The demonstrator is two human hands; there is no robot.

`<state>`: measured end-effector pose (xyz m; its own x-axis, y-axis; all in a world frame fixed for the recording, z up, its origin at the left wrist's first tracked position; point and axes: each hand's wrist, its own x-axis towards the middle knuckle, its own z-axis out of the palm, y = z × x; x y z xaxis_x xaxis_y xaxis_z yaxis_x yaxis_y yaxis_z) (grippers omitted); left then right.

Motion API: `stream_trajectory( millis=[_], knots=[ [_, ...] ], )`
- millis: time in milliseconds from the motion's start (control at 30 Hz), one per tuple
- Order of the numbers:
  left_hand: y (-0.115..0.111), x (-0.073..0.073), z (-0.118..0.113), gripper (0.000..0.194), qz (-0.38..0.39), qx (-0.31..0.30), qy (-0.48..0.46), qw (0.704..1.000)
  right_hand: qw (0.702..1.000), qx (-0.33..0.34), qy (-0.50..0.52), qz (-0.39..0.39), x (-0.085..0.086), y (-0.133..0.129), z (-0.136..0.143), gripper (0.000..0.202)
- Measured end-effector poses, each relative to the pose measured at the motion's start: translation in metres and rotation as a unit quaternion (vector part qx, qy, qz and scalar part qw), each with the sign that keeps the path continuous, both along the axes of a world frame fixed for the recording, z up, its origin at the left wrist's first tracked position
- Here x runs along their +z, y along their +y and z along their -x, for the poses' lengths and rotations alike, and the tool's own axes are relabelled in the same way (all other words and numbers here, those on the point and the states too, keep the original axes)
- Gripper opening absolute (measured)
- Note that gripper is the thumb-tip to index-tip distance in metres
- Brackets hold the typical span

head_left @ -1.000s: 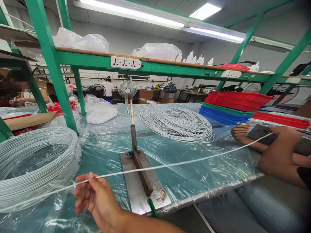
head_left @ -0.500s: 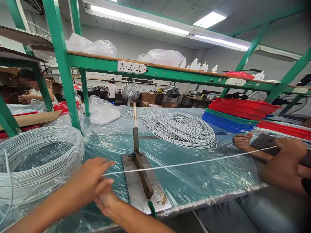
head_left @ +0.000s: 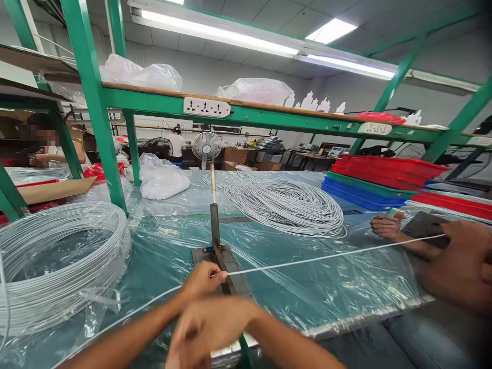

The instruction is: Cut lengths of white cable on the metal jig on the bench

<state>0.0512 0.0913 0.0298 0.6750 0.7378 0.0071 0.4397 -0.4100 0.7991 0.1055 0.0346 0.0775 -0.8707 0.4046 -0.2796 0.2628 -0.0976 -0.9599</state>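
My left hand (head_left: 205, 279) pinches a white cable (head_left: 319, 260) beside a lever cutter (head_left: 216, 225) on a metal base plate (head_left: 239, 282). The cable runs back from this hand to the lower left, and right to a co-worker's hand (head_left: 463, 246). Nearer to me, my right hand (head_left: 215, 328) is smeared by motion, its fingers bent downward. It covers part of the base plate and a green strap or handle (head_left: 244, 348) at the table edge. Whether it holds anything does not show.
At left lies a large wrapped cable coil (head_left: 61, 297). A loose cable coil (head_left: 284, 205) lies behind the cutter. Red, green and blue trays (head_left: 384, 177) are stacked at right, near the co-worker's other hand (head_left: 386, 225). A green shelf frame (head_left: 154, 100) spans the bench.
My left hand has moved right along the cable to the cutter. My right hand has shifted right and slightly down, off the cable. The co-worker's hands hold about the same place.
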Motion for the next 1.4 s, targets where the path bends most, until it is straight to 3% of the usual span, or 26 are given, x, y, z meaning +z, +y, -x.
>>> stream_trajectory(
  millis=[33,67,100,133,167,233,300,400,633,733,833,967,1067,1200,1333,1400],
  knots=[
    [0.000,-0.001,-0.001,0.038,0.001,0.006,-0.001,1.000,0.994,-0.096,0.019,-0.053,0.025,0.012,-0.017,0.017],
    [-0.001,-0.003,-0.001,0.039,0.002,0.014,-0.004,1.000,0.964,-0.228,0.032,-0.133,0.047,0.029,-0.034,0.019],
    [-0.001,-0.004,-0.001,0.040,0.004,0.020,-0.006,1.000,0.900,-0.383,0.049,-0.204,0.066,0.050,-0.049,0.019],
    [-0.001,-0.005,-0.002,0.041,0.009,0.026,-0.009,1.000,0.814,-0.522,0.044,-0.250,0.082,0.074,-0.062,0.017],
    [0.000,-0.007,-0.002,0.041,0.015,0.031,-0.008,0.999,0.766,-0.584,0.042,-0.265,0.093,0.099,-0.075,0.019],
    [0.001,-0.010,-0.002,0.043,0.027,0.045,0.005,0.999,0.711,-0.650,0.029,-0.266,0.105,0.148,-0.094,0.023],
    [0.003,-0.014,-0.004,0.043,0.035,0.063,0.026,0.997,0.703,-0.667,0.016,-0.247,0.108,0.186,-0.107,0.025],
    [0.006,-0.019,-0.008,0.043,0.039,0.090,0.037,0.994,0.713,-0.669,0.009,-0.209,0.104,0.220,-0.115,0.029],
    [0.011,-0.025,-0.013,0.040,0.076,0.109,0.039,0.990,0.727,-0.671,0.020,-0.141,0.105,0.236,-0.113,0.037],
    [0.012,-0.026,-0.014,0.038,0.084,0.120,0.039,0.988,0.730,-0.668,0.033,-0.139,0.114,0.222,-0.115,0.040],
    [0.013,-0.026,-0.015,0.035,0.087,0.129,0.042,0.987,0.739,-0.657,0.052,-0.139,0.129,0.192,-0.120,0.046],
    [0.016,-0.029,-0.017,0.036,0.098,0.127,0.043,0.986,0.771,-0.619,0.107,-0.105,0.152,0.124,-0.129,0.059],
    [0.019,-0.032,-0.018,0.036,0.104,0.118,0.039,0.987,0.795,-0.595,0.094,-0.068,0.156,0.060,-0.133,0.054],
    [0.022,-0.036,-0.019,0.035,0.106,0.109,0.027,0.988,0.797,-0.600,-0.018,-0.071,0.127,-0.024,-0.133,0.019],
    [0.022,-0.039,-0.019,0.036,0.103,0.107,0.018,0.989,0.780,-0.621,-0.083,0.000,0.082,-0.087,-0.124,0.078],
    [0.022,-0.039,-0.019,0.036,0.102,0.108,0.016,0.989,0.775,-0.620,-0.105,0.062,0.064,-0.106,-0.114,0.091]
  ],
)
